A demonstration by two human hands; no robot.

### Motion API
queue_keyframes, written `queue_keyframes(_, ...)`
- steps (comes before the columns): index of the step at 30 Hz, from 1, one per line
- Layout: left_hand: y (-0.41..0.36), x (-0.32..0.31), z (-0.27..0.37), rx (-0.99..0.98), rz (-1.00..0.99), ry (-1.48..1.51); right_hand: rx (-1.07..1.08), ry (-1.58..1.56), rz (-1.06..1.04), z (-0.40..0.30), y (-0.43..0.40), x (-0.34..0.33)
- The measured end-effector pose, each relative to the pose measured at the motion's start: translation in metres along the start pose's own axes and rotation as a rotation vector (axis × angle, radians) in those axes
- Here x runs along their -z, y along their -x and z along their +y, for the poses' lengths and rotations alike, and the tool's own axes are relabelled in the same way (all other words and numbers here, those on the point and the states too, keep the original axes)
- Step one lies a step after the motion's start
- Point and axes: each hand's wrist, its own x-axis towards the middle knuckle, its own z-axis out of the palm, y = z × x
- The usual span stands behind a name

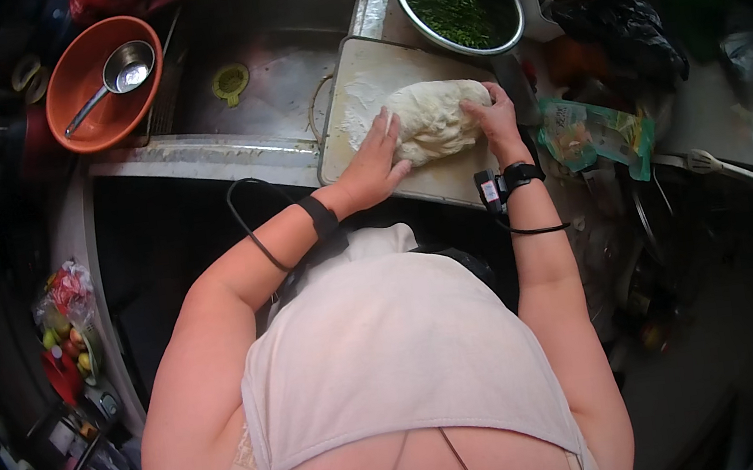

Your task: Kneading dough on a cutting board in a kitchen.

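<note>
A thick, oblong lump of dough (437, 122) lies on a floured cutting board (346, 76), its surface wrinkled and folded. My left hand (375, 165) presses against the dough's left end, fingers laid along it and thumb below. At the opposite end, my right hand (497, 114) cups the dough, fingers at the far corner and thumb on the near side. Between them, both hands grip the lump. Loose flour (361, 106) is spread on the board to the left of it. The dough's underside is hidden.
Behind the board stands a metal bowl (514, 21) of chopped greens. A sink (267, 37) with a yellow-green strainer (231, 82) lies left. An orange basin (67, 97) holds a metal ladle (129, 69). A green plastic packet (568, 134) and a slotted spatula (728, 167) lie right.
</note>
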Motion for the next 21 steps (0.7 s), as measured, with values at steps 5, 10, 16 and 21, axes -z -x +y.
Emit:
queue_keyframes(5, 0.013, 0.015, 0.009, -0.002, -0.091, -0.295, 0.170, 0.190, 0.007, -0.015, -0.001, -0.020)
queue_keyframes(10, 0.018, 0.024, 0.007, 0.006, -0.107, -0.351, 0.449, 0.512, 0.055, -0.034, 0.027, -0.039)
queue_keyframes(16, 0.012, 0.039, 0.010, -0.130, -0.059, -0.468, 0.736, 0.879, 0.045, -0.061, 0.078, -0.057)
queue_keyframes(21, 0.002, 0.049, 0.012, -0.365, -0.145, -0.574, 0.542, 0.621, -0.076, -0.058, 0.082, -0.043)
